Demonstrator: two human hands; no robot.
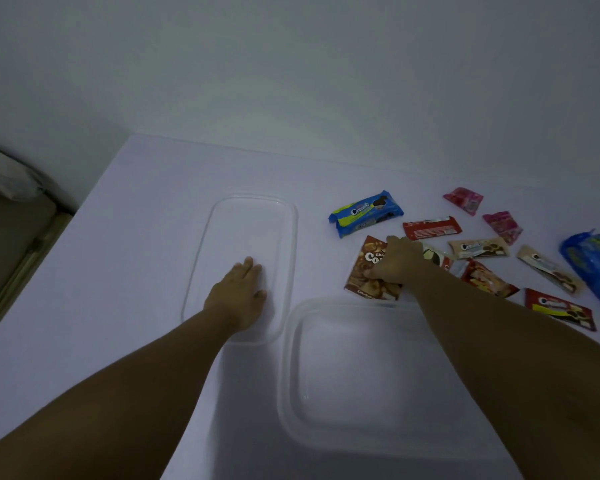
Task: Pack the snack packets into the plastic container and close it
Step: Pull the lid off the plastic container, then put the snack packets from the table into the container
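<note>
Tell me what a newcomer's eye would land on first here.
The bright snack packets scattered at right on the white table, where the right hand grips a brown cookie packet. Then the clear container, empty, in the near centre. The left hand rests flat on its clear lid.

Left hand (238, 296) flat; right hand (397, 259) curled

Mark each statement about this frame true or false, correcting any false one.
1. The left hand rests flat on the clear lid. True.
2. The plastic container already holds packets. False: it holds none.
3. The right hand grips the brown cookie packet. True.
4. The blue Cream-O packet lies inside the container. False: it lies on the table, beyond it.
</note>
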